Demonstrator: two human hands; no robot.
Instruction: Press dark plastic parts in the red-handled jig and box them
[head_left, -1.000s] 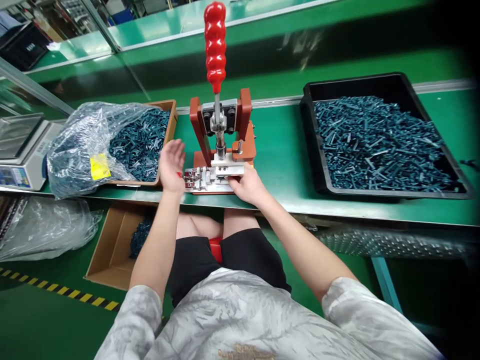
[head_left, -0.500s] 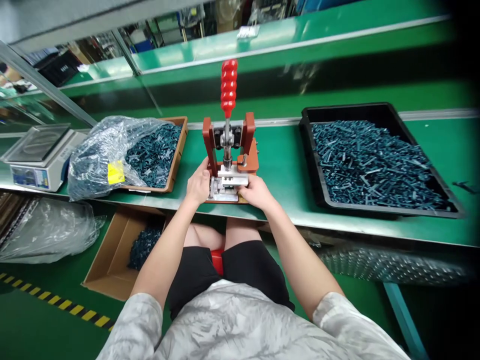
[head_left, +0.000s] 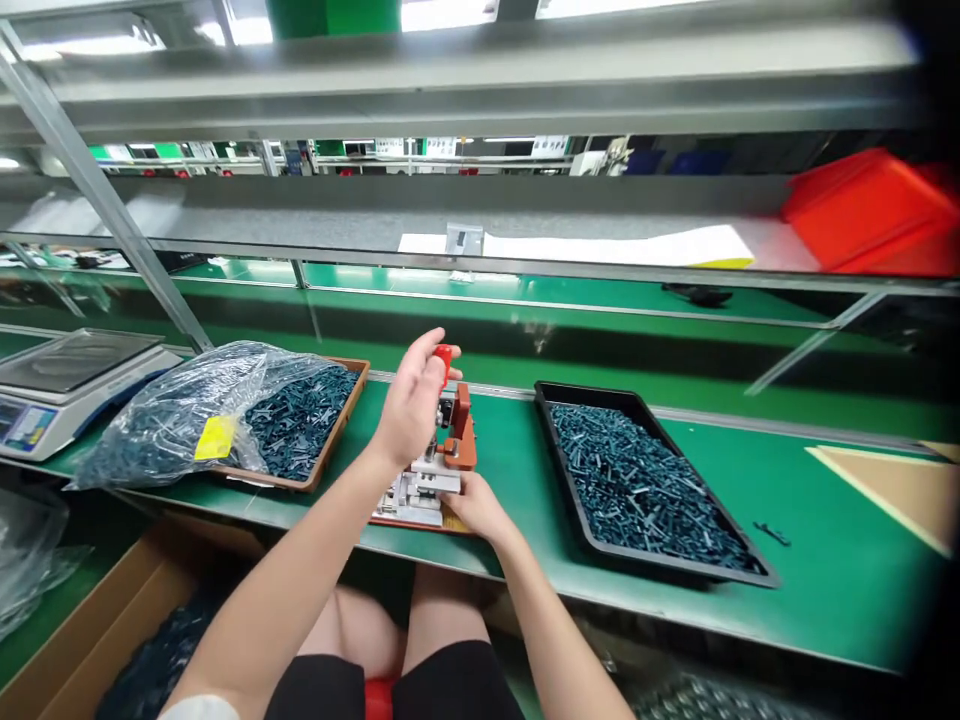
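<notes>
A small hand press, a brown frame with a metal fixture at its foot, stands on the green bench near the front edge. My left hand is raised to the top of it, with its fingers around the red lever handle; most of the handle is covered. Low on the press's right side, my right hand is closed against the metal fixture. Its fingertips are hidden, and I cannot tell what part lies in them.
To the right stands a black tray full of small dark strips, with a few loose pieces beyond it. On the left are a brown tray, partly under a plastic bag, and a scale. A shelf crosses above.
My left hand has left the press's left side and risen to the red handle. My right hand stays at the fixture. The view has tilted up, showing the shelf.
</notes>
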